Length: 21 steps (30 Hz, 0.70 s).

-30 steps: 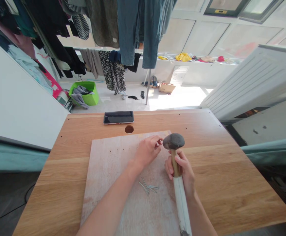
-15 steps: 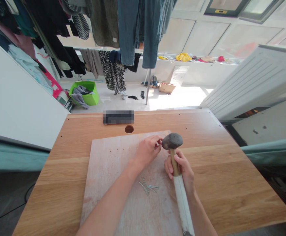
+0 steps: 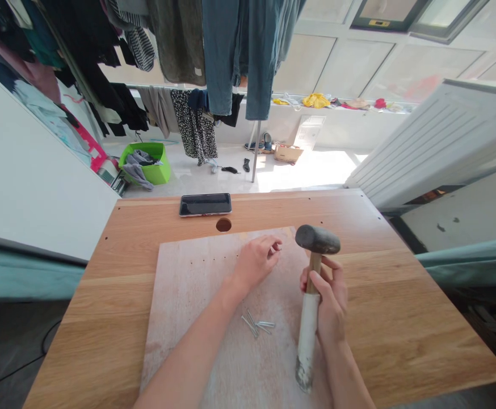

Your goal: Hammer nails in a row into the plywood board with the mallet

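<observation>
My left hand (image 3: pixel 255 261) rests on a pale plywood board (image 3: pixel 188 295), its fingertips pinched on a small nail (image 3: pixel 277 247) standing on the board. My right hand (image 3: pixel 328 298) is wrapped round the handle of a hammer (image 3: pixel 314 284) with a dark head and a white-taped wooden shaft. The hammer head hovers to the right of the nail, apart from it. Several loose nails (image 3: pixel 257 325) lie on the board between my forearms. A row of small nail holes runs along the board left of my left hand.
The board lies on a wooden table (image 3: pixel 401 307) with a round hole (image 3: pixel 223 225). A dark phone (image 3: pixel 205 204) lies at the far edge. Beyond it clothes hang on a rack, with a green basket (image 3: pixel 148 163) on the floor.
The hammer has swung away to the right, off the nail, and tilted so that its handle points more towards me. My left hand stays pinched on the nail.
</observation>
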Tool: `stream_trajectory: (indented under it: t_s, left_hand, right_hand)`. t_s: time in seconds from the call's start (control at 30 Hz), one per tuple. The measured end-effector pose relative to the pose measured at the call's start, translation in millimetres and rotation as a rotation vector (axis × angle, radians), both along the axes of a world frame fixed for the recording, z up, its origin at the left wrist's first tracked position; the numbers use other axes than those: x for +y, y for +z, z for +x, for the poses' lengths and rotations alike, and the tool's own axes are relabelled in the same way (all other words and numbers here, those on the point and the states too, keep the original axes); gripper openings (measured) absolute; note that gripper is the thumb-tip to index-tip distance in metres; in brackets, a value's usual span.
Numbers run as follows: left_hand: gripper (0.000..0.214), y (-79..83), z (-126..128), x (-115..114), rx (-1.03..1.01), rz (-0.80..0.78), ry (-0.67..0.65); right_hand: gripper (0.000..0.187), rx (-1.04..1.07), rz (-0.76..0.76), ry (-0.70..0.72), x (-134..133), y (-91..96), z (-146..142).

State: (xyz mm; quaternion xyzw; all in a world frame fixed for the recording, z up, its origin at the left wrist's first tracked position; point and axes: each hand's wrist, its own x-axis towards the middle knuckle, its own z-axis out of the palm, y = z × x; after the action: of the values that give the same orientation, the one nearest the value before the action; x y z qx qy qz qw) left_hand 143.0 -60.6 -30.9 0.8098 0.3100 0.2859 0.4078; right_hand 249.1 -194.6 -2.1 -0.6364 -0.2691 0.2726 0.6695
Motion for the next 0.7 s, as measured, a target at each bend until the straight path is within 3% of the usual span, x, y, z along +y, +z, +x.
stream_trajectory:
  t_s: [0.07,0.17,0.3,0.43,0.7]
  left_hand:
    - [0.026,0.4,0.3,-0.2,0.002,-0.007,0.001]
    - [0.027,2.1,0.6,-0.3,0.010,-0.013,0.000]
    - [0.024,4.5,0.0,0.0,0.016,-0.014,0.001]
    - [0.023,5.3,-1.0,0.2,0.014,-0.018,-0.017]
    - [0.026,6.8,-0.6,-0.7,0.017,-0.027,-0.010]
  right_hand:
    - [0.035,-0.195,-0.155,-0.043,-5.7,4.4,5.0]
    - [0.043,-0.663,-0.418,-0.085,-14.7,10.7,12.3]
    - [0.034,-1.148,-0.573,-0.028,-24.2,11.0,14.1]
    - [0.032,-1.187,-0.669,0.049,-29.9,4.1,13.1]
    - [0.043,-0.990,-0.817,0.134,-31.2,-1.2,20.1]
